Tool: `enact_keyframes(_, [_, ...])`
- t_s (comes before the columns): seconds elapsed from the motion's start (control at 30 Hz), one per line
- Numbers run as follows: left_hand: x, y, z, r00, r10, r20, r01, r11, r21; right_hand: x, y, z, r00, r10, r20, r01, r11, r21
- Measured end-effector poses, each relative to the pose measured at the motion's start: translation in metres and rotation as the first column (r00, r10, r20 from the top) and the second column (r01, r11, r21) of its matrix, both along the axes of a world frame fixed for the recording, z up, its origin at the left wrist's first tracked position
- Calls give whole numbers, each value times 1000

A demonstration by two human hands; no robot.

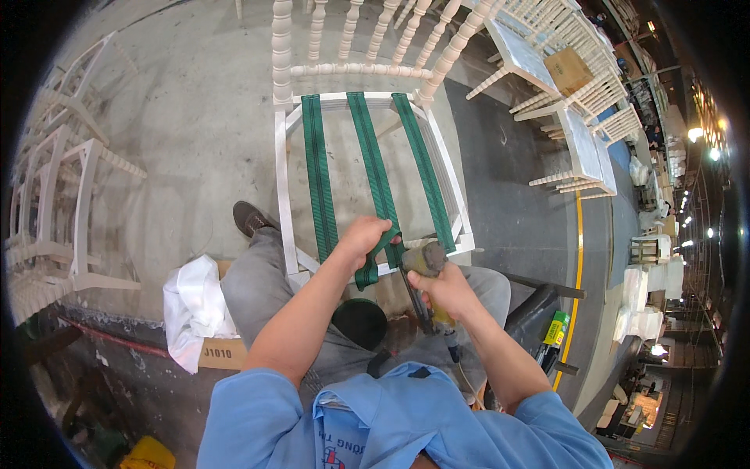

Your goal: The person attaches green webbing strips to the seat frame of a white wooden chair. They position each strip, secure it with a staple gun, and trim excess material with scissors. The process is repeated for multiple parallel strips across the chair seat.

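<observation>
A white wooden chair frame (283, 184) with a turned-spindle back (359, 69) stands before me, its seat open. Three dark green webbing straps run from the far rail toward the near one: a left strap (319, 176), a middle strap (369, 156) and a right strap (424, 168). My left hand (364, 238) is closed on the middle strap near the front rail, where its end loops over and hangs down. In my right hand (447, 290) is a yellowish air staple gun (426, 258), its head beside the strap at that rail. Between my legs sits a dark green webbing roll (359, 323).
Unfinished chair frames (82, 180) stand at the left. More spindle-back chairs (574, 148) are at the right, one bearing a cardboard box (569, 70). White cloth (195, 301) drapes over a carton (223, 353) by my left leg. A green box (556, 328) lies at my right.
</observation>
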State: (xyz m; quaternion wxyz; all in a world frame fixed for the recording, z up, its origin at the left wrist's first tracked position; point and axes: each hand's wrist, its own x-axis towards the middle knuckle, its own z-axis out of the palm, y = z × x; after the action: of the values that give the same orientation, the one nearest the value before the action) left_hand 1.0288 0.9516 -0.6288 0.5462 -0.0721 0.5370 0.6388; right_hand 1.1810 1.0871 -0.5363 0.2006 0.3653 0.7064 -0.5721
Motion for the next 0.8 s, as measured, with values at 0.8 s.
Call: enact_keyframes(0.8, [62, -9, 16, 303, -550, -778, 381, 818, -431, 318, 214, 95, 544, -807, -230, 837, 539, 91])
